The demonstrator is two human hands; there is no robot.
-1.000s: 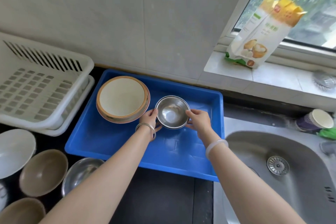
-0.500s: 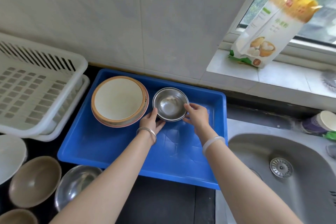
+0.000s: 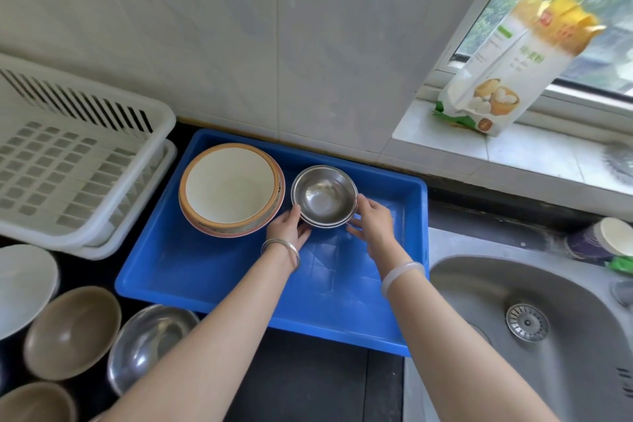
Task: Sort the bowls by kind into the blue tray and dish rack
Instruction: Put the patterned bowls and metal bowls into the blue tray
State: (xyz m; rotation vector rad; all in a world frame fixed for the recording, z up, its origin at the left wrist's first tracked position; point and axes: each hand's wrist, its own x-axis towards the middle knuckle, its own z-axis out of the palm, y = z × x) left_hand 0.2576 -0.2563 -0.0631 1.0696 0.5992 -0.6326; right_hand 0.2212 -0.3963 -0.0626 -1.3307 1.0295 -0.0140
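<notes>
Steel bowls (image 3: 323, 195), nested, sat in the blue tray (image 3: 212, 271), clasped between the left hand (image 3: 289, 228) and right hand (image 3: 371, 221). Pushed further left, they risked knocking the ceramic stack (image 3: 231, 188) just beyond the left hand.

Shiny steel bowl (image 3: 323, 195), glossy plastic tray (image 3: 212, 271)

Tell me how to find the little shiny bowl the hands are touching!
Find the blue tray against the tiled wall, between the white dish rack and the sink. Near its back sit two things: a wide cream bowl stack with an orange rim and, to its right, the small steel bowl. It is the only silvery one in the tray.
</notes>
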